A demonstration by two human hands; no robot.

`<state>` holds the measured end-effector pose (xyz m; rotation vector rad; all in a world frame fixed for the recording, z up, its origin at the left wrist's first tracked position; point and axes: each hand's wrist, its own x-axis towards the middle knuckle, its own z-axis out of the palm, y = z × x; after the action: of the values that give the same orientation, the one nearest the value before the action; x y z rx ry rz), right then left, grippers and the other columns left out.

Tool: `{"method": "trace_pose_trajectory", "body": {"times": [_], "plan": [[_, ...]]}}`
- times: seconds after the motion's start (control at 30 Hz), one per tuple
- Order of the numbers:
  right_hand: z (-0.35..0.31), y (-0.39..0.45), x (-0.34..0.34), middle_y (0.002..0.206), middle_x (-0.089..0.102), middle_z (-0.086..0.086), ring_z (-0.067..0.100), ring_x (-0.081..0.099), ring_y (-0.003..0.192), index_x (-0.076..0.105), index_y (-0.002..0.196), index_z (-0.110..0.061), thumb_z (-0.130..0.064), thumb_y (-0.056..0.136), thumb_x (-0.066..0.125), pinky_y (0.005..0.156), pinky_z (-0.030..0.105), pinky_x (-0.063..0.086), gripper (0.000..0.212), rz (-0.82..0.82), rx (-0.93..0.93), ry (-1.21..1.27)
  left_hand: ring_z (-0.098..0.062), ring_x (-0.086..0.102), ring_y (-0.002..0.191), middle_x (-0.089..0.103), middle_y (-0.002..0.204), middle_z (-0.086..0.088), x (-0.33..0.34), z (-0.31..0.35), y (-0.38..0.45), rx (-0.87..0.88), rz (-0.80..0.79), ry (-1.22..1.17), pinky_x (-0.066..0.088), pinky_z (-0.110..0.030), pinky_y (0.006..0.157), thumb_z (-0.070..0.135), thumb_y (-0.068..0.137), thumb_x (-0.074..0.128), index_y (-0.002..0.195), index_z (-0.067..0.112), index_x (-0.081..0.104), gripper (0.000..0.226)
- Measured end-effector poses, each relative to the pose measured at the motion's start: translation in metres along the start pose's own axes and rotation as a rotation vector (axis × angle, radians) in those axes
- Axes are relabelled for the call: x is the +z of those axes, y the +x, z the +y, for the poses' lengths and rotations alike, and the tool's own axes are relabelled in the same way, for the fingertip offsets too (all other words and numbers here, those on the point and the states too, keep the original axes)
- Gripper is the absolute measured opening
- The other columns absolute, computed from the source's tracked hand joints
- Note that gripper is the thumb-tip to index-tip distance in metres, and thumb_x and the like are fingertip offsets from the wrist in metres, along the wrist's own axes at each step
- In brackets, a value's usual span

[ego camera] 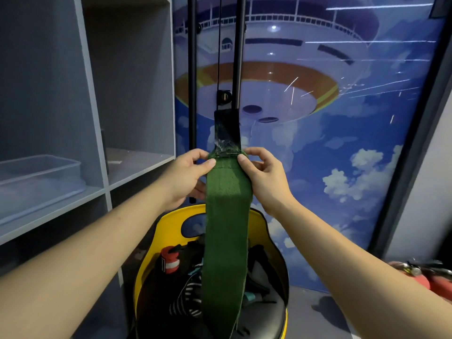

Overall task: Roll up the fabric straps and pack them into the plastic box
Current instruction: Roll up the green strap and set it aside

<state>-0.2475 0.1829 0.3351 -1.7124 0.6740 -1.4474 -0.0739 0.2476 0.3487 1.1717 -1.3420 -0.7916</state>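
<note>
A long green fabric strap [226, 231] hangs straight down in front of me, with a black hook-and-loop tab at its top end. My left hand [188, 174] pinches the strap's upper left edge and my right hand [264, 174] pinches its upper right edge, just below the black tab. The strap's lower end drops into a yellow bin [168, 223] that holds several other straps, among them a red and white rolled one [170, 260]. The clear plastic box [39, 177] stands on a grey shelf at the left.
Grey shelving [137, 162] fills the left side. Black poles [193, 69] stand against a blue mural wall behind the strap. Red fire extinguishers [428, 275] lie on the floor at the right.
</note>
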Motion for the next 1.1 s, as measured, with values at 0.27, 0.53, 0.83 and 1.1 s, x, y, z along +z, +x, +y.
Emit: {"method": "trace_pose_trajectory", "body": {"times": [0.27,0.53,0.83,1.1], "plan": [[0.07,-0.004,0.015,0.089,0.073,0.019,0.023,0.067,0.074,0.066,0.093,-0.03,-0.033,0.095,0.069,0.071,0.047,0.057,0.005,-0.023,0.165,-0.066,-0.016,0.059,0.046,0.065,0.074,-0.003,-0.004,-0.072,0.013,-0.189,0.028,-0.03,0.049,-0.028,0.045,0.023,0.103,0.056,0.101,0.014,0.061,0.011],[0.218,-0.012,0.037,0.092,0.071,-0.001,0.019,0.068,0.086,0.068,0.096,-0.021,-0.033,0.091,0.074,0.081,0.039,0.058,0.015,-0.077,0.452,-0.242,-0.024,0.068,0.079,0.07,0.101,-0.007,-0.006,-0.216,0.039,-0.442,0.187,0.124,0.061,-0.035,0.066,0.03,0.093,0.073,0.12,0.016,0.065,0.031],[0.315,0.014,0.056,0.09,0.074,0.0,0.015,0.069,0.081,0.075,0.1,-0.017,-0.027,0.085,0.081,0.074,0.034,0.06,0.019,-0.047,0.657,-0.174,-0.016,0.067,0.085,0.073,0.099,0.0,-0.007,-0.313,0.087,-0.511,0.361,0.129,0.055,-0.032,0.077,0.028,0.085,0.082,0.106,0.021,0.072,0.024],[0.369,0.055,0.079,0.08,0.074,0.004,0.012,0.065,0.064,0.071,0.097,-0.014,-0.017,0.094,0.072,0.064,0.025,0.054,0.005,-0.027,0.787,-0.032,-0.015,0.072,0.071,0.074,0.096,-0.005,-0.011,-0.363,0.142,-0.588,0.433,-0.03,0.057,-0.026,0.064,0.014,0.088,0.078,0.105,0.014,0.069,0.019]]}}
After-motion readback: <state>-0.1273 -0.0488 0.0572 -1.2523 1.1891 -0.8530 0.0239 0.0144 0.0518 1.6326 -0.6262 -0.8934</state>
